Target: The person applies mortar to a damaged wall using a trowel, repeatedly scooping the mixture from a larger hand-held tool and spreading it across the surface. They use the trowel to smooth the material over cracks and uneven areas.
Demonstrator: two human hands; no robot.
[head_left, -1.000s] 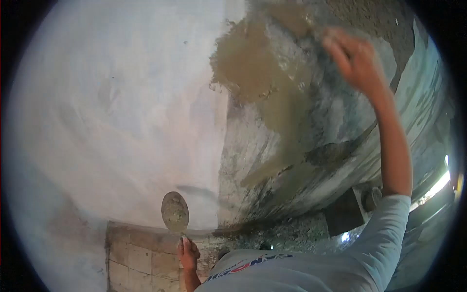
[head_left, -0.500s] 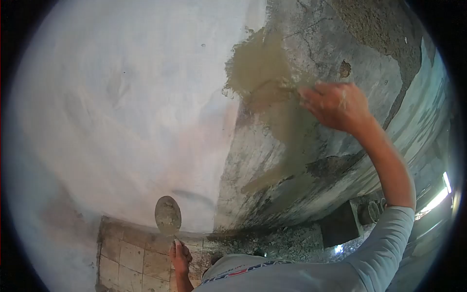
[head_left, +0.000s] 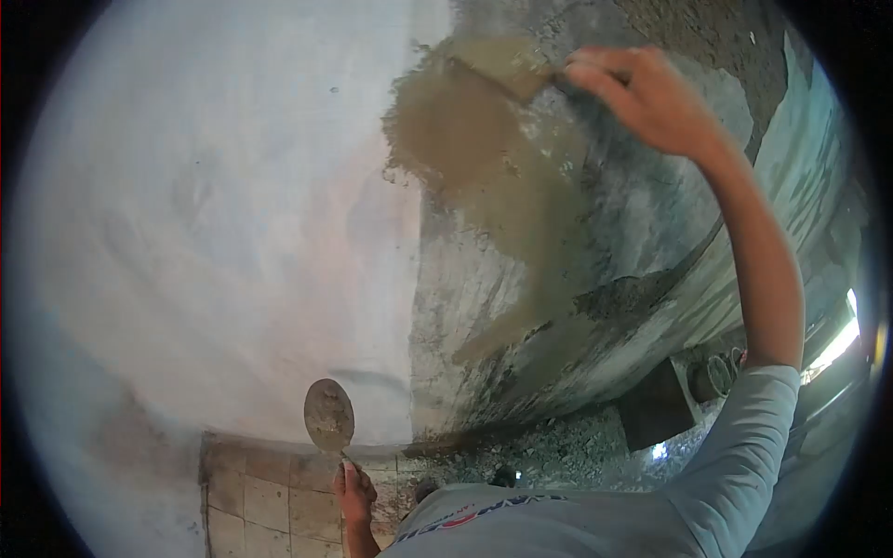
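My right hand is closed round the handle of a plastering trowel, whose mortar-coated blade lies against the upper part of the wall. Below and left of the blade spreads a patch of wet mortar, overlapping the edge between the white wall and the bare grey section. Low down, my left hand grips the short handle of a round-bladed trowel. Some grey mortar sits on its blade, which is in front of the wall's foot.
Square tiles cover the floor at lower left. Rubble lies along the wall's base. A dark box-like object stands at lower right, near a bucket-like round container. Rough, broken plaster shows at upper right.
My right hand has swept the trowel upward over the mortar patch. The view has shifted slightly, while my left hand still holds the round-bladed trowel low by the wall.
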